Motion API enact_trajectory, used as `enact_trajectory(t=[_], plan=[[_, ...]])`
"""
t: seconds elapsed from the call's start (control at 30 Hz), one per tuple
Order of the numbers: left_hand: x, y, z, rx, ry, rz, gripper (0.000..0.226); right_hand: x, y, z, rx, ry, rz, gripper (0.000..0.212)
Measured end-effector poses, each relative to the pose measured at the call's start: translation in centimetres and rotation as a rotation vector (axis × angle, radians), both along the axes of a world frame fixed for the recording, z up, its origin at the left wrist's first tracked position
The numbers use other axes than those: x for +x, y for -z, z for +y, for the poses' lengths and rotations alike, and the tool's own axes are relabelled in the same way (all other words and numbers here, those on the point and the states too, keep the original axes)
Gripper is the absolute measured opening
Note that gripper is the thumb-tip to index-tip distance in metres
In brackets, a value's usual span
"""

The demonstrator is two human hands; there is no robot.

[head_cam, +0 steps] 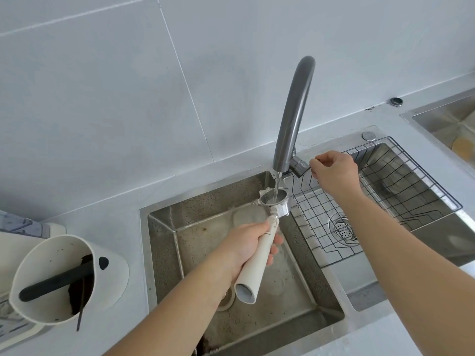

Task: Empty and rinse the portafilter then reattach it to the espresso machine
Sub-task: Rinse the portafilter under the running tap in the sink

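Note:
The portafilter [273, 201] has a steel basket and a long cream handle. My left hand [248, 246] grips that handle and holds the basket upright over the left sink basin [195, 242]. A thin stream of water falls from the grey faucet [293, 114] into the basket. My right hand [334, 173] is at the faucet's lever [299, 167], fingers pinched at its end. The espresso machine is out of view.
A white knock box [55, 278] with a black bar and dark coffee grounds stands on the counter at left. A black wire rack [385, 201] spans the right basin, drain strainer [343, 228] below it. Tiled wall behind. Grounds lie at the sink's front edge [205, 344].

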State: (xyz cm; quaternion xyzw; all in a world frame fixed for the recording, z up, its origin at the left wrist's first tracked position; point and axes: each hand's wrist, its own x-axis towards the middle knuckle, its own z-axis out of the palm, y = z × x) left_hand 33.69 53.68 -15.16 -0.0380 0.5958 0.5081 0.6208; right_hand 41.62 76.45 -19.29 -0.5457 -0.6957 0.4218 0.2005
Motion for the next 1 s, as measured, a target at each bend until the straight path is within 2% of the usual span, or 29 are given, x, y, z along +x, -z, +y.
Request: enact_trajectory(t=[0.23, 0.43, 0.63, 0.8, 0.87, 1.0], plan=[[-0.8, -0.3, -0.9, -0.073, 0.204, 0.354, 0.014, 0.0, -0.1, -0.1, -0.008, 0.01, 0.014, 0.017], [-1.2, 0.0, -1.9, -0.046, 0.233, 0.539, 0.021, 0.0, -0.2, -0.2, 0.0, 0.008, 0.004, 0.018], [-0.7, -0.1, -2.0, 0.071, 0.133, 0.478, 0.015, -0.1, -0.1, -0.2, 0.003, 0.007, -0.002, 0.018], [0.0, -0.5, -1.8, 0.158, 0.02, 0.261, 0.021, -0.1, 0.0, -0.2, -0.002, 0.008, 0.015, 0.018], [0.1, -0.9, -1.6, 0.152, 0.005, 0.177, 0.025, 0.0, 0.0, -0.1, -0.005, 0.013, 0.021, 0.019], [0.1, -1.5, -1.2, 0.098, 0.027, 0.13, 0.029, 0.0, 0.2, -0.1, -0.014, 0.017, 0.028, 0.02]])
